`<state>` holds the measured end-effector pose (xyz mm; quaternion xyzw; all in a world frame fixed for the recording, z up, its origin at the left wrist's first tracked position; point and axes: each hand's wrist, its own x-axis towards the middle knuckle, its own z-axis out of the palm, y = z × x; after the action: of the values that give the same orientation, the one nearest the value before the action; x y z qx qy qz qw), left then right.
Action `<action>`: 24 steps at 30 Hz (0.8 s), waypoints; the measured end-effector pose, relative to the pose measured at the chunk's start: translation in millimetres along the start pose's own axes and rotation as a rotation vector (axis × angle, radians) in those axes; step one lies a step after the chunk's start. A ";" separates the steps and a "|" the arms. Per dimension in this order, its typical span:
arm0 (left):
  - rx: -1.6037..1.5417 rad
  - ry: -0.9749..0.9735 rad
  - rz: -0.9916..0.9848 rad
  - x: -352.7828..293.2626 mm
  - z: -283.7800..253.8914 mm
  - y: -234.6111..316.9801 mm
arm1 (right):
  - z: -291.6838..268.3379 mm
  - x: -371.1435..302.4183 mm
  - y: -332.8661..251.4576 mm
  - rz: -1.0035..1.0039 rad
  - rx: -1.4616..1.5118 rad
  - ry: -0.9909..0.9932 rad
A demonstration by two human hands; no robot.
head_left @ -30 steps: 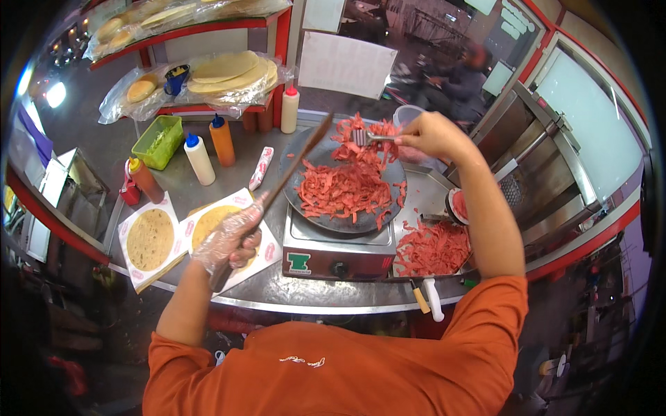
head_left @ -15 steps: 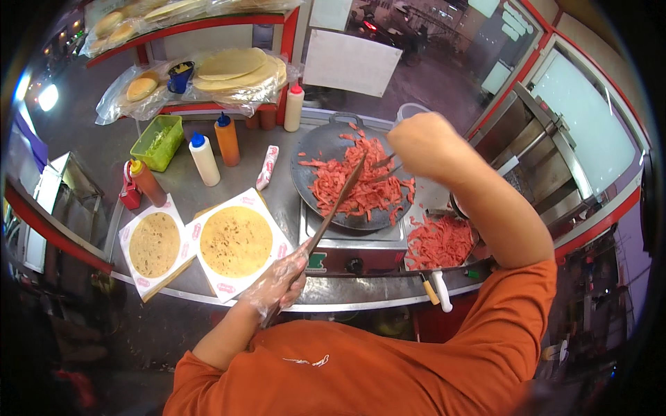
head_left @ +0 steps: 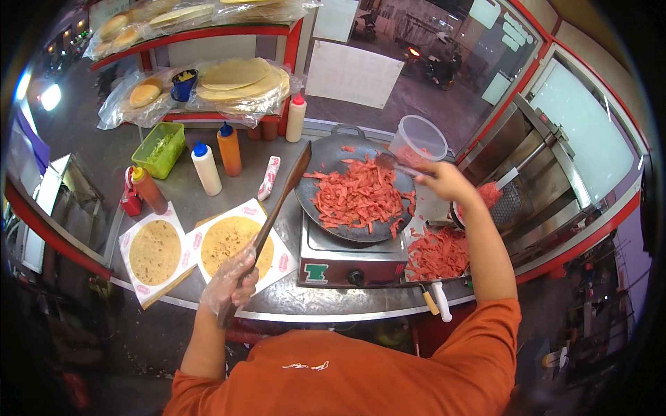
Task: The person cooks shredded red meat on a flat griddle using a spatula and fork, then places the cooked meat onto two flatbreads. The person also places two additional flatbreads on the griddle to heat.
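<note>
Hands (head_left: 232,283) w/ spatula (head_left: 279,206), prob. fork (head_left: 401,166).

It is a food stall: a pan (head_left: 329,150) on a stove (head_left: 329,270), sauce bottles (head_left: 206,170), bread shelves (head_left: 239,30) at the worktop's (head_left: 333,299) far edge.

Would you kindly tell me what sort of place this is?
Probably a food stall: reddish, meat-like strips lie in a pan on a stove, with flatbreads and squeeze bottles to the left.
</note>
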<state>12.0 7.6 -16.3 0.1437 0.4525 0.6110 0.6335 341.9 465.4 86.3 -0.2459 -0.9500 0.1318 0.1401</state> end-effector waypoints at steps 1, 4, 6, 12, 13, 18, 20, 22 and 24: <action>0.054 0.015 0.040 10.1 1.5 -1.4 | -13.3 -4.9 8.1 0.348 0.154 -0.016; 0.183 -0.028 0.090 57.6 20.4 5.7 | -10.1 7.6 24.9 0.757 0.381 -0.088; 0.369 -0.046 0.049 90.5 41.3 15.6 | 16.8 20.4 29.7 0.772 0.249 -0.024; 0.703 -0.140 0.022 65.8 66.0 21.0 | 15.0 9.0 31.4 0.144 0.047 -0.095; 0.614 -0.126 0.009 50.3 63.3 18.5 | 5.6 10.9 31.5 0.148 0.041 -0.059; 0.308 -0.015 0.031 6.3 53.2 -4.8 | 26.2 54.4 19.6 0.080 -0.104 0.221; 0.208 0.022 0.091 -0.2 49.8 -12.8 | 51.5 66.0 11.1 -0.021 -0.362 0.170; 0.177 0.102 0.065 -8.3 43.0 -16.8 | 53.8 62.8 5.9 -0.108 -0.484 0.057; 0.142 0.122 0.100 -16.7 34.4 -18.9 | 34.5 43.8 6.7 -0.254 -0.456 -0.062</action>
<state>52.5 1.2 -4.6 0.1730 0.5244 0.6159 0.5619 296.6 486.9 61.1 -0.1455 -0.9823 -0.0968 0.0671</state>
